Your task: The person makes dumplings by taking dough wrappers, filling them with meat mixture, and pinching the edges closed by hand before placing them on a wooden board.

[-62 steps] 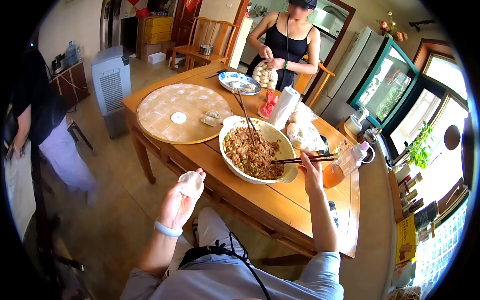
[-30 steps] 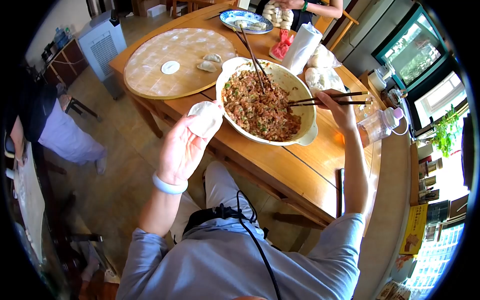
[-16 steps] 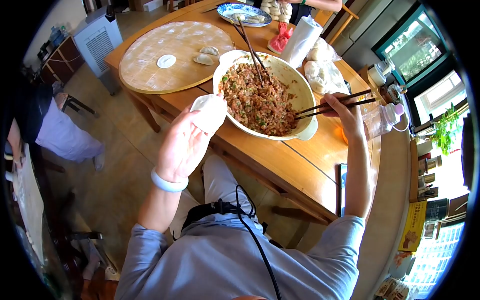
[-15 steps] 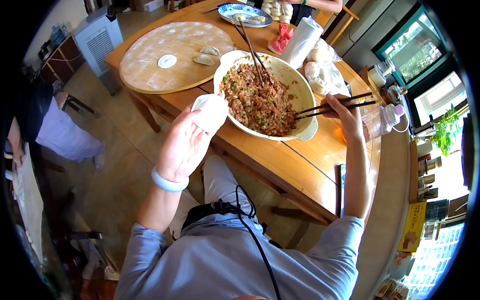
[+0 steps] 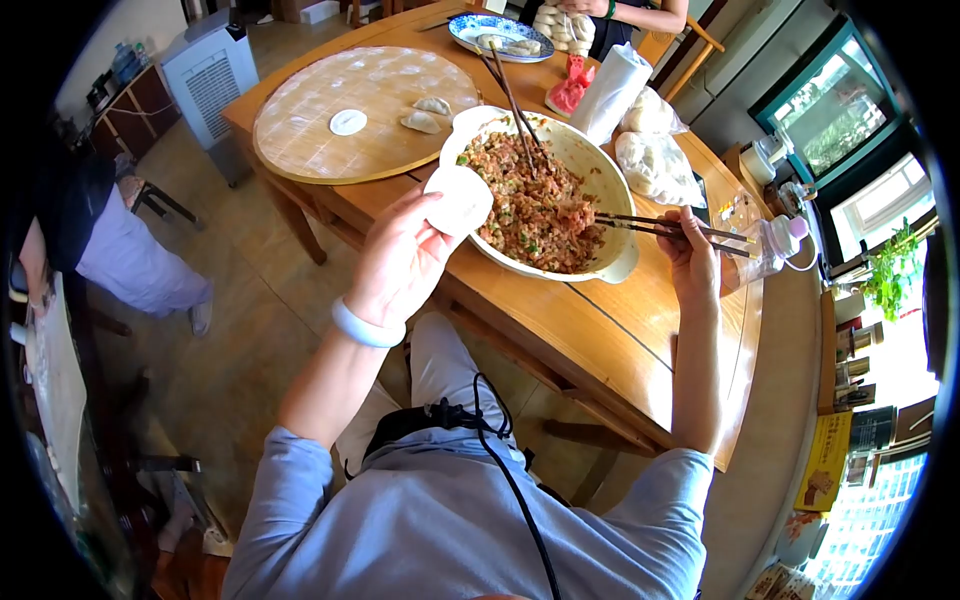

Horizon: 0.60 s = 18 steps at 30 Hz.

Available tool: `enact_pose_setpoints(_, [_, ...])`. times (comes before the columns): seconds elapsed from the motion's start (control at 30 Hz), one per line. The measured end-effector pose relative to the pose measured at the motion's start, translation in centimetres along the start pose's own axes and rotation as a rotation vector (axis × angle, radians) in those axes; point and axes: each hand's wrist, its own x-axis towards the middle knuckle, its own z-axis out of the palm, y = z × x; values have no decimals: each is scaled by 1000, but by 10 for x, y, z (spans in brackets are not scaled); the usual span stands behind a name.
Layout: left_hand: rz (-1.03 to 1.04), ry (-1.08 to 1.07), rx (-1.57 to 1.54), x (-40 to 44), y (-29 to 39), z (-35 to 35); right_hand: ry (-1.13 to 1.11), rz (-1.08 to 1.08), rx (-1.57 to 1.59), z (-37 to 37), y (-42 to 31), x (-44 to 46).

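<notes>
My left hand (image 5: 402, 262) pinches a round white dumpling wrapper (image 5: 458, 200) by its edge, over the near-left rim of the large cream bowl (image 5: 622, 264). Minced meat filling (image 5: 520, 225) with green bits fills much of that bowl. In my right hand (image 5: 692, 262) is a pair of dark chopsticks (image 5: 650, 226), reaching in over the bowl's right side. A clump of filling (image 5: 577, 217) is at their tips. A second pair of chopsticks (image 5: 513, 100) leans in the bowl, with no hand on it.
A round floured board (image 5: 300, 135) carries one wrapper (image 5: 348, 122) and two dumplings (image 5: 421, 122). Behind the bowl stand a blue-patterned plate (image 5: 470, 30), a white roll (image 5: 612, 92) and plastic bags (image 5: 655, 168). A clear bottle (image 5: 768, 250) stands right. Another person's hand (image 5: 585, 6) is across the table.
My left hand has brought the wrapper rightward and closer to the bowl's filling. The chopsticks in my right hand have shifted, and a clump of filling now shows at their tips.
</notes>
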Motion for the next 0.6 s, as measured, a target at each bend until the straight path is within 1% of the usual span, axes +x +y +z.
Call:
enact_pose_setpoints(0.13, [-31,14,-52,4,-4,3,-1,-149,9,17,-2,-7])
enact_pose_setpoints(0.17, [-41,21,-56,3,-4,3,-63,-180,-150,19,-2,-11])
enact_pose_setpoints(0.2, [-54,27,-59,3,-4,4,-82,-168,-208,22,-2,-14])
enact_pose_setpoints(0.27, [-49,34,-40,2,-4,4,-80,-218,-172,23,-4,-15])
enact_pose_setpoints(0.47, [-55,16,-45,0,-3,2,-80,-235,-125,19,-7,-18])
enact_pose_setpoints(0.6, [-62,29,-46,-1,-3,5,-76,-223,-237,15,-8,-18])
